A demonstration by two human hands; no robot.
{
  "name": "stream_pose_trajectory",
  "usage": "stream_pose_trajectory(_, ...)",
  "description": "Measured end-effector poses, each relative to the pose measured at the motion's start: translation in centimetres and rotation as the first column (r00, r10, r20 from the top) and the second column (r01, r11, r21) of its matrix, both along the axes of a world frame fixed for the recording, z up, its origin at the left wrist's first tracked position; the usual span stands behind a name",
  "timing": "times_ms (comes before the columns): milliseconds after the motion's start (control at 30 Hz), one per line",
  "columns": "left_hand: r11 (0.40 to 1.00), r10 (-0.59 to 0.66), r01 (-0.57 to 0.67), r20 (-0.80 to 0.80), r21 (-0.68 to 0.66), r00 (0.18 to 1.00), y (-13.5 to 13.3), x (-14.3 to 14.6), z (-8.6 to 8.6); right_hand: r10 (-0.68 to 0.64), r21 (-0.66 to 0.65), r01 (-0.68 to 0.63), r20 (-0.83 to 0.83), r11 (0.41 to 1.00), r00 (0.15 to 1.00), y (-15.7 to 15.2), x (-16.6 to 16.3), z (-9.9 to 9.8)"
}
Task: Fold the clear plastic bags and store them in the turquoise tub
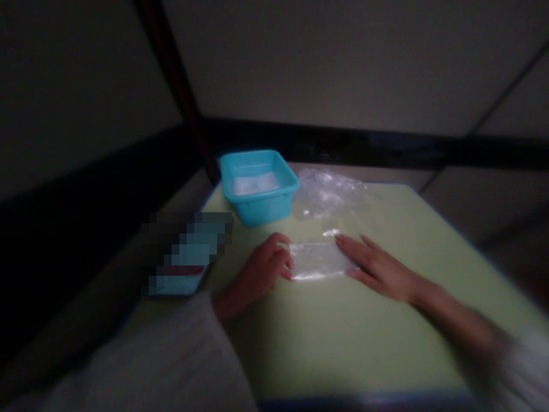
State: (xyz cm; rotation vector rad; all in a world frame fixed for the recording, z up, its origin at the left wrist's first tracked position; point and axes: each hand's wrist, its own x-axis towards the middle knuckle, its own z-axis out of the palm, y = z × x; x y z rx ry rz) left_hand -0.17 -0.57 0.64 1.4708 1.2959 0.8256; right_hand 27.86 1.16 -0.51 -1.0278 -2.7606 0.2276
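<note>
A small clear plastic bag (319, 261) lies flat on the yellow-green table (343, 343), with shiny highlights along its edges. At its left end, my left hand (268, 263) has curled fingers closed on the bag's edge. My right hand (381, 266) rests on the bag's right end, its fingers stretched out and pressing flat. Whether the bag has anything inside, I cannot tell in the dim, blurred view.
Behind my left hand stands a turquoise plastic basin (263, 206) with white, flat items in it. Crumpled clear plastic (330, 191) lies to its right. At the table's left edge is a blurred-out, pale blue object (186, 260). A wall rises behind the table.
</note>
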Motion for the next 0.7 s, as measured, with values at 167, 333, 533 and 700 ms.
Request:
stream_pose_trajectory(167, 0.986, -0.012, 0.029, -0.106, 0.166, 0.994, 0.2, -0.4, -0.3, -0.017, -0.013, 0.017, -0.044, 1.000, 0.999, 0.0, 0.0, -0.1)
stream_pose_trajectory(333, 0.933, 0.102, 0.078, -0.466, 0.351, 0.879, -0.9, 0.1, 0.1, -0.076, -0.076, 0.061, -0.218, 0.995, 0.973, 0.0, -0.1, 0.1)
stream_pose_trajectory(533, 0.903, 0.070, 0.220, -0.631, 0.370, 0.773, -2.1, 0.6, 0.3, -0.100, -0.139, 0.056, -0.341, 0.989, 0.935, -0.1, -0.3, 0.9)
stream_pose_trajectory(700, 0.876, 0.160, 0.215, -0.680, 0.433, 0.715, -1.2, 0.0, -0.1, -0.066, -0.104, 0.028, -0.383, 0.994, 0.921, -0.5, -0.3, 1.3)
